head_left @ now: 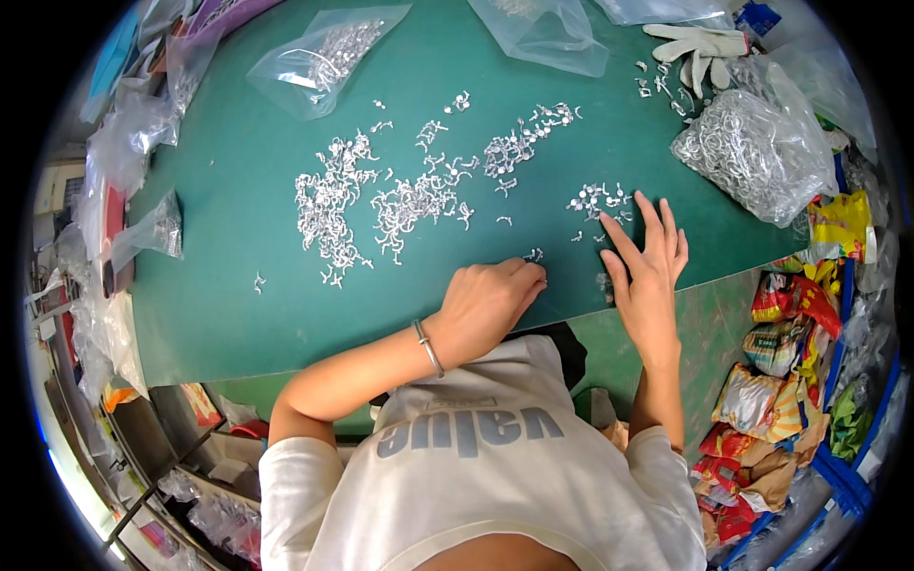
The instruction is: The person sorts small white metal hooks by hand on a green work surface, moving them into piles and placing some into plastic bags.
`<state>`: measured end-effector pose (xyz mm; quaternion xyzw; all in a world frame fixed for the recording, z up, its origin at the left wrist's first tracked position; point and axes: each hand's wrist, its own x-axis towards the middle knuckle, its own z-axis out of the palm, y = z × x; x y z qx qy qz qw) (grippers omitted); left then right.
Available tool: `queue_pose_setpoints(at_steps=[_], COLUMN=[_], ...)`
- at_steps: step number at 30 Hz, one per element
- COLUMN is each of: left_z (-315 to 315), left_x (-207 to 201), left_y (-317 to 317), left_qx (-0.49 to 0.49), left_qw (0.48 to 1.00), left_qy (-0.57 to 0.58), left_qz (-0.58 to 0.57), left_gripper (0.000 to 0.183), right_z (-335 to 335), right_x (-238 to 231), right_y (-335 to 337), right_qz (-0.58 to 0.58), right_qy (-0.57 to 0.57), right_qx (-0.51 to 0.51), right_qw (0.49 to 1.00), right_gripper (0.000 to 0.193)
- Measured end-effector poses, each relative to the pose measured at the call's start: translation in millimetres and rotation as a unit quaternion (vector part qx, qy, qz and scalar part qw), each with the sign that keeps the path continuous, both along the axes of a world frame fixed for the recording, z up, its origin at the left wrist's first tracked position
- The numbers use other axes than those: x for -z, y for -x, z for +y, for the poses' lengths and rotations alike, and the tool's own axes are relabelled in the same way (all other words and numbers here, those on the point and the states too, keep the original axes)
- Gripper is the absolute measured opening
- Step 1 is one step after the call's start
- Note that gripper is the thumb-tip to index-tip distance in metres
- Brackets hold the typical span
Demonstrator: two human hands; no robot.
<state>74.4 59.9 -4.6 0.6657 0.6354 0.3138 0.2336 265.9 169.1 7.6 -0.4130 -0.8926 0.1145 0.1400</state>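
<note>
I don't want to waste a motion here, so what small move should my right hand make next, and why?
I'd probably draw a few pieces from the small silvery cluster toward you with the right hand: its spread fingers are right beside them, while the left hand, fingers curled, is near the table's front edge.

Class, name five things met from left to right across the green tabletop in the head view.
Small clear plastic bag, leftmost large pile of silver curved parts, left hand, right hand, bulging clear bag of silver parts.
</note>
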Motion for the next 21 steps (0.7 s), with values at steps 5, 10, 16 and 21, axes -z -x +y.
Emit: queue_pose_setpoints(at_steps=[5,10,16,21], left_z=[-4.6,-0.2,0.8,48.7], left_x=[-5.6,-18.8,-32.0,-36.9], left_y=[17.3,50.3,125.7,223.5], left_qx=[-0.032,-0.100,-0.295,-0.373], left_qw=[0.982,0.662,0.389,0.521], left_qy=[0.097,0.252,0.004,-0.128], left_qz=[-0.162,-0.699,-0.872,-0.757], left_gripper=[0.011,0.012,0.026,0.052], right_z=[0.8,4.3,2.1,-1.0], right_x=[-7.2,-1.7,0.8,-0.3], right_y=[3.1,5.6,9.1,13.3], right_qz=[0.062,0.096,0.130,0.149], right_qy=[0.028,0.022,0.027,0.024], right_qx=[0.005,-0.005,-0.020,-0.023], right_qw=[0.998,0.995,0.991,0.988], right_gripper=[0.033,0.030,0.026,0.025])
